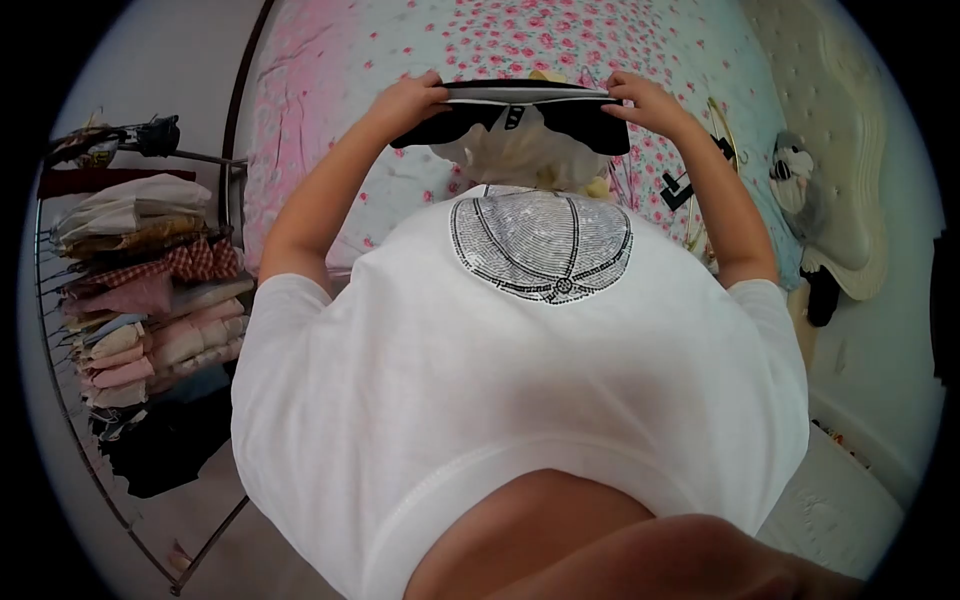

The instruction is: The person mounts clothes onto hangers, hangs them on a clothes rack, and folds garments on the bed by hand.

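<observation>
Garment (pixel 590 127): black and white, held out by its two ends over the middle of the bed (pixel 400 60); I cannot tell whether its low side touches the bed.
Left hand (pixel 405 104): I have it gripping the garment's left end above the bed, fingers curled over the edge.
Right hand (pixel 645 103): I have it pinching the other end above the bed, thumb and fingers on the edge, on the headboard side.
Edge (pixel 525 86): a black band with white lining showing below it, stretched nearly straight across the bed. I judge an even pull best: enough to take out slack, not so much that the seam strains.
Height: I would hold both hands level over the bed, so that neither end sags or twists.
Pale cloth (pixel 490 155): it bunches under the black panels, over the bed; from here I cannot tell whether it belongs to the garment. I would check that before moving, lest it drag or catch.
Hanger (pixel 678 190): what looks like one lies on the bed, by the right forearm; I would swing that elbow wide of it.
</observation>
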Demonstrator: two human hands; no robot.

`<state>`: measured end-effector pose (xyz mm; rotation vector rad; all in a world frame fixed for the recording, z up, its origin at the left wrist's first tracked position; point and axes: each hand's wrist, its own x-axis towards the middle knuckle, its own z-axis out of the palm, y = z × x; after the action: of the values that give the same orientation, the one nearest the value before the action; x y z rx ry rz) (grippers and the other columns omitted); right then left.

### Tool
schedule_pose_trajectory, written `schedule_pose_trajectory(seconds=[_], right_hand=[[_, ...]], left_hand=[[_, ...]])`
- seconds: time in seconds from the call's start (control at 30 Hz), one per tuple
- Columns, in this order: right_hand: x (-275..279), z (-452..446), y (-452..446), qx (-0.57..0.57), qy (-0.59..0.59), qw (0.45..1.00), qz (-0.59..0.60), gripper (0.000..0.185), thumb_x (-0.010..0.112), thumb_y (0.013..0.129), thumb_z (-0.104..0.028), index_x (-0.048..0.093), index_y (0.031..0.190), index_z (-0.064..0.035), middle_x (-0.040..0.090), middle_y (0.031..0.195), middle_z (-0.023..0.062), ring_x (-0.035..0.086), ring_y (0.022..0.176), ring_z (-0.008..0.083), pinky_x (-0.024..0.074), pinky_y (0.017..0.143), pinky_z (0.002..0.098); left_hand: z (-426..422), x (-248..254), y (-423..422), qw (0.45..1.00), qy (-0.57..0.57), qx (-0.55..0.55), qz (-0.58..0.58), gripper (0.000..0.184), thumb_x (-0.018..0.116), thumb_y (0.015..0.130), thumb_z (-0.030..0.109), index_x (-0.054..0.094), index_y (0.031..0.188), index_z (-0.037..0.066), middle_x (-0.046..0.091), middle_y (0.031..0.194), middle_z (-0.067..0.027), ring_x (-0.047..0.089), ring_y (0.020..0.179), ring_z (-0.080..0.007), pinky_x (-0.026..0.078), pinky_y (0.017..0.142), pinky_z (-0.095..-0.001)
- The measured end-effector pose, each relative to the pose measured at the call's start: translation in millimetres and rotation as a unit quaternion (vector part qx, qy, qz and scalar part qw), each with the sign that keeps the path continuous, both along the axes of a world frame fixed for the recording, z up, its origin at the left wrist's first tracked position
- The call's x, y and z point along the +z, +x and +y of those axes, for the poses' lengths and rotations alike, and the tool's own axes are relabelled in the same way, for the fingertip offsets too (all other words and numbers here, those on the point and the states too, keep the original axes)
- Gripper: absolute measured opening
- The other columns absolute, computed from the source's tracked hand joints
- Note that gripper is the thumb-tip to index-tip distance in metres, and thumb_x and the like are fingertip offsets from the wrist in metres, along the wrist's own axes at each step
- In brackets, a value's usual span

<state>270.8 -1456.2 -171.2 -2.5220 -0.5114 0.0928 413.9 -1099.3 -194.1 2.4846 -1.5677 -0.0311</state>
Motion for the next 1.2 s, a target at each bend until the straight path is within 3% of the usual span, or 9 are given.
schedule_pose_trajectory(seconds=[0.13, 0.2, 0.27, 0.37, 0.43, 0.63, 0.83, 1.07, 1.2], right_hand=[[-35, -24, -12, -0.010, -0.022, 0.999, 0.030, 0.025, 0.060, 0.078, -0.024, 0.055, 0.077, 0.0000, 0.048, 0.079, 0.0092, 0.047, 0.074, 0.0223, 0.0382, 0.065, 0.0314], [-54, -35, -17, -0.028, 0.019, 0.998, 0.047, 0.023, 0.060, 0.078, -0.024, 0.057, 0.084, -0.0014, 0.049, 0.078, 0.0074, 0.047, 0.071, 0.0191, 0.0386, 0.064, 0.0301], [-79, -37, -24, -0.116, 0.120, 0.984, 0.062, 0.022, 0.059, 0.079, -0.022, 0.057, 0.090, -0.0024, 0.049, 0.079, 0.0054, 0.046, 0.070, 0.0157, 0.0383, 0.062, 0.0285], [-112, -34, -39, -0.199, 0.270, 0.941, 0.046, 0.024, 0.058, 0.080, -0.017, 0.057, 0.101, -0.0053, 0.051, 0.084, 0.0033, 0.046, 0.071, 0.0102, 0.0396, 0.063, 0.0239], [-146, -38, -39, -0.252, 0.418, 0.872, 0.041, 0.024, 0.057, 0.081, -0.016, 0.057, 0.102, -0.0062, 0.054, 0.087, 0.0042, 0.049, 0.071, 0.0097, 0.0413, 0.062, 0.0234], [-230, -63, -77, -0.420, 0.331, 0.842, 0.072, 0.022, 0.051, 0.084, -0.015, 0.055, 0.101, -0.0020, 0.058, 0.080, 0.0040, 0.054, 0.069, 0.0111, 0.0448, 0.062, 0.0242], [-303, -65, -105, -0.470, 0.292, 0.790, 0.265, 0.026, 0.050, 0.078, -0.013, 0.055, 0.101, -0.0011, 0.058, 0.080, 0.0057, 0.054, 0.068, 0.0126, 0.0445, 0.061, 0.0264], [-358, -47, -70, -0.445, 0.258, 0.827, 0.229, 0.038, 0.054, 0.074, -0.013, 0.050, 0.109, 0.0022, 0.058, 0.097, 0.0137, 0.057, 0.086, 0.0218, 0.0450, 0.074, 0.0299], [-340, -35, -40, -0.412, 0.159, 0.875, 0.199, 0.059, 0.060, 0.065, -0.012, 0.040, 0.120, 0.0020, 0.052, 0.109, 0.0194, 0.051, 0.102, 0.0292, 0.0406, 0.086, 0.0337]], left_hand=[[3, -10, 0, 0.992, 0.019, -0.032, 0.117, 0.023, 0.062, 0.076, 0.022, 0.055, 0.067, 0.002, 0.052, 0.090, -0.0091, 0.053, 0.079, -0.0240, 0.042, 0.067, -0.0319], [-2, -16, -9, 0.965, -0.134, -0.058, 0.218, 0.022, 0.062, 0.077, 0.020, 0.055, 0.067, 0.001, 0.051, 0.093, -0.0067, 0.051, 0.084, -0.0201, 0.040, 0.071, -0.0292], [-11, -5, -24, 0.907, -0.227, -0.052, 0.352, 0.019, 0.059, 0.079, 0.017, 0.056, 0.069, 0.002, 0.049, 0.099, -0.0020, 0.047, 0.091, -0.0138, 0.035, 0.079, -0.0260], [-34, 2, -42, 0.873, -0.235, -0.020, 0.427, 0.020, 0.062, 0.078, 0.020, 0.059, 0.076, 0.001, 0.052, 0.093, -0.0027, 0.047, 0.092, -0.0157, 0.035, 0.082, -0.0289], [-51, -7, -47, 0.864, -0.228, 0.010, 0.449, 0.018, 0.060, 0.079, 0.018, 0.058, 0.079, 0.000, 0.052, 0.088, -0.0022, 0.047, 0.085, -0.0134, 0.036, 0.078, -0.0260], [-68, -69, -49, 0.874, -0.247, 0.073, 0.413, 0.018, 0.060, 0.079, 0.016, 0.055, 0.074, 0.000, 0.050, 0.075, -0.0016, 0.043, 0.071, -0.0115, 0.034, 0.067, -0.0247], [-81, -72, -65, 0.897, -0.179, 0.107, 0.391, 0.022, 0.060, 0.079, 0.016, 0.051, 0.068, -0.001, 0.047, 0.068, -0.0014, 0.043, 0.066, -0.0117, 0.034, 0.063, -0.0249], [-89, -83, -71, 0.850, -0.183, 0.198, 0.453, 0.025, 0.058, 0.081, 0.018, 0.051, 0.066, -0.001, 0.046, 0.064, -0.0024, 0.043, 0.063, -0.0113, 0.035, 0.060, -0.0253], [-89, -88, -66, 0.849, -0.202, 0.218, 0.437, 0.027, 0.057, 0.081, 0.018, 0.049, 0.065, -0.001, 0.044, 0.062, -0.0022, 0.042, 0.063, -0.0104, 0.035, 0.059, -0.0251]])
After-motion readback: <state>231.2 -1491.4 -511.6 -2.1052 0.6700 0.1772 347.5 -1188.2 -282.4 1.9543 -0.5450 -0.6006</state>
